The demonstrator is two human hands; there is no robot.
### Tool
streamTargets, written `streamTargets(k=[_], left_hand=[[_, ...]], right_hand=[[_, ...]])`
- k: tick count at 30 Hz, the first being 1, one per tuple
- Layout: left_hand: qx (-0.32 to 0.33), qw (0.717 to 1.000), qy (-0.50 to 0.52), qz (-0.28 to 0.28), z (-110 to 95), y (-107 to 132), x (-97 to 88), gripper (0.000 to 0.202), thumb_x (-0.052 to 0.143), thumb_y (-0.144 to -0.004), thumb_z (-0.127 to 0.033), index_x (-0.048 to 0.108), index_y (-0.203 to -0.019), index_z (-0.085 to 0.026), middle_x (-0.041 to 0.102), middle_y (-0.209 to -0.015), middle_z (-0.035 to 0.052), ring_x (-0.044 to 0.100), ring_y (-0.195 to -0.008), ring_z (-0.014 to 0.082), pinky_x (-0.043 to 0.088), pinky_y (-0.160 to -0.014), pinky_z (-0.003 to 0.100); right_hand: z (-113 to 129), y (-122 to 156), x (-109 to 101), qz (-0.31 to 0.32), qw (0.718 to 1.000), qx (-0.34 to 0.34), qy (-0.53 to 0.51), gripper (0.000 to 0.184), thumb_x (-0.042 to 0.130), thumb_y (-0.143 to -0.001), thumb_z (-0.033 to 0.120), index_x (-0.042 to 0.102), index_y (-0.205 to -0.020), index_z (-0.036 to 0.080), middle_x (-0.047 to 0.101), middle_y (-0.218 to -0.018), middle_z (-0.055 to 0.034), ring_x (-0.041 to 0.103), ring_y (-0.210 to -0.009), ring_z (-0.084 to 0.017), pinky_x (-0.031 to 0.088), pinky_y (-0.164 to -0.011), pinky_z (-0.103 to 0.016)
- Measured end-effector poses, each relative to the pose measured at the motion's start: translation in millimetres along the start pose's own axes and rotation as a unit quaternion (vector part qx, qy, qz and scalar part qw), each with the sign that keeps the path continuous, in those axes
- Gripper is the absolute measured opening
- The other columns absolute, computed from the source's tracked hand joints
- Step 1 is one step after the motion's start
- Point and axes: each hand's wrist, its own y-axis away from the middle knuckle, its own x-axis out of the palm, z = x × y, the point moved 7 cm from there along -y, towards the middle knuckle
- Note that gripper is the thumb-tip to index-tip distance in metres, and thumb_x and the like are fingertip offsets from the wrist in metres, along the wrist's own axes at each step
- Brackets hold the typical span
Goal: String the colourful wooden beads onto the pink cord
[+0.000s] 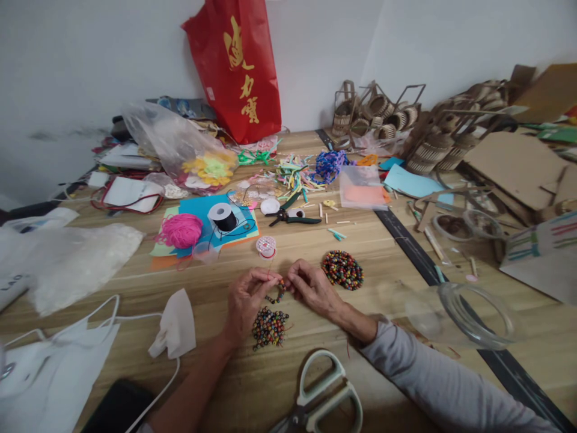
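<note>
My left hand (pixel 247 302) pinches a thin red cord strung with small coloured beads; this beaded string (pixel 276 297) hangs in a short curve below the fingertips. Facing it, my right hand (pixel 312 288) is closed in a pinch right beside the beads at the string's end. What lies between its fingertips is too small to make out. A loose pile of beads (pixel 269 328) lies just under the hands. To the right of my right hand rests a coiled bead strand (pixel 342 269). A small spool (pixel 266 246) with red thread stands beyond my left hand.
Large scissors (pixel 315 397) lie at the front edge. Black-handled pliers (pixel 293 218), a black thread spool (pixel 222 216) and pink yarn (pixel 181 230) are farther back. A clear tape roll (pixel 478 316) lies right; a white cable (pixel 169 385) runs at left. Small woven baskets (pixel 428 153) crowd the back right.
</note>
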Motion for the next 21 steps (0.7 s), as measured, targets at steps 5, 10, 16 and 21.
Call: streamTargets(k=[5,10,16,21], left_hand=[[-0.091,0.994,0.048,0.029,11,-2,3.1,0.009,0.072,-0.071,-0.018,0.063,-0.069,-0.015,0.070,-0.068,0.0001,0.066,-0.065,0.0134,0.053,-0.065,0.024],[-0.120,0.990,0.042,0.061,16,-4,5.8,0.009,0.069,-0.073,-0.020,0.063,-0.069,-0.015,0.066,-0.060,-0.0021,0.062,-0.057,0.0108,0.051,-0.061,0.021],[-0.121,0.988,-0.010,0.091,21,1,10.9,0.008,0.068,-0.072,-0.023,0.065,-0.072,-0.015,0.065,-0.061,-0.0010,0.061,-0.056,0.0118,0.049,-0.057,0.021],[-0.023,0.990,-0.095,0.100,12,2,14.3,0.006,0.063,-0.074,-0.017,0.064,-0.069,-0.015,0.064,-0.064,0.0007,0.059,-0.059,0.0128,0.047,-0.056,0.021]], right_hand=[[8,1,-6,-0.036,0.999,-0.024,0.029,0.019,0.043,-0.095,0.031,0.049,-0.082,0.018,0.055,-0.063,0.0018,0.049,-0.051,-0.010,0.038,-0.049,-0.020],[35,9,-7,-0.067,0.971,-0.173,0.151,0.014,0.045,-0.094,0.022,0.053,-0.084,0.018,0.056,-0.075,-0.0033,0.054,-0.068,-0.015,0.046,-0.062,-0.026],[51,22,5,-0.034,0.922,-0.298,0.245,0.010,0.044,-0.094,0.016,0.053,-0.094,0.018,0.055,-0.115,-0.0144,0.058,-0.101,-0.020,0.051,-0.081,-0.032],[48,21,14,0.041,0.925,-0.284,0.249,0.013,0.037,-0.097,0.017,0.049,-0.102,0.018,0.057,-0.115,-0.0145,0.058,-0.104,-0.019,0.051,-0.084,-0.032]])
